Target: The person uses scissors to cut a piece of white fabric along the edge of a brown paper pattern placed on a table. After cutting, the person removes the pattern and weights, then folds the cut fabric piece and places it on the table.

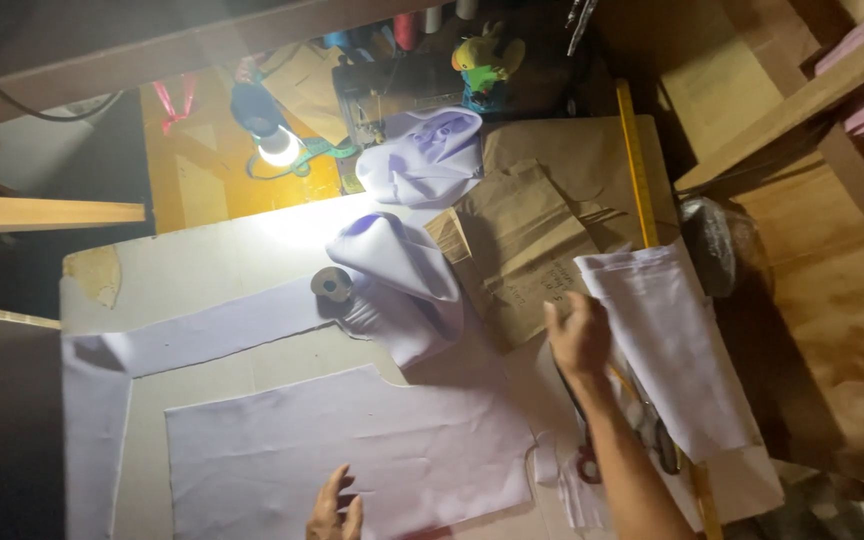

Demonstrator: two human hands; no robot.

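Hands worked over pale cloth on the worktop [202,265]. The right hand [579,335] pinched the near edge of a folded white cloth piece [672,350], which hung away toward three o'clock. The left hand [336,510] lay released, fingers spread, flat on a large lilac fabric panel [352,450] at six o'clock. Scissors [588,455] with red handles lay just beside the right forearm. Brown paper bags [522,240] sat at twelve o'clock of the right hand, bunched lilac cloth [397,270] at ten o'clock, with a yellow ruler [637,170] beyond.
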